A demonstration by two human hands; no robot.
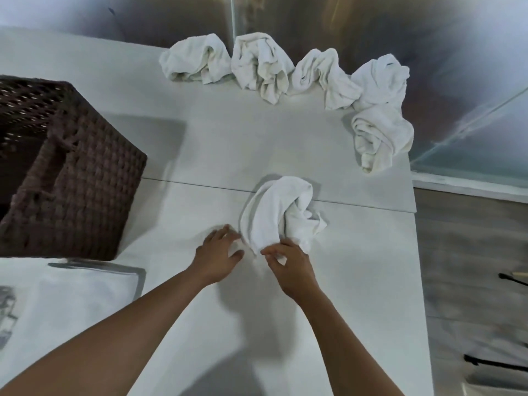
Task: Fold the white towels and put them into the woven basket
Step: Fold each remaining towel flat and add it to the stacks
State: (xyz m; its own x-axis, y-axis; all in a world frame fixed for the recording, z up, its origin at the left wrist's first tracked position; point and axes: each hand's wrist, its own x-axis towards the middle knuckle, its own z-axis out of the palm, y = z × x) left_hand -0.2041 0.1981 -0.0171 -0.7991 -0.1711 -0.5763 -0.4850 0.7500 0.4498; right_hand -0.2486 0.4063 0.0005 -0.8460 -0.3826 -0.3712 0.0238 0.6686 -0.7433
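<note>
Here, both hands work at the near edge of a crumpled white towel (278, 212) on the pale tabletop (357, 281). The right hand (291, 270) pinches the towel's lower hem between thumb and fingers; the left hand (218, 254), just beside it, has its fingers spread and curled at the cloth's left corner, though whether it grips is unclear. Well beyond the hands, five more rumpled towels (263, 65) curve along the far edge. Off past the left hand stands the dark woven basket (85, 178). Right of the tabletop runs grey wood-look floor (471, 267).
</note>
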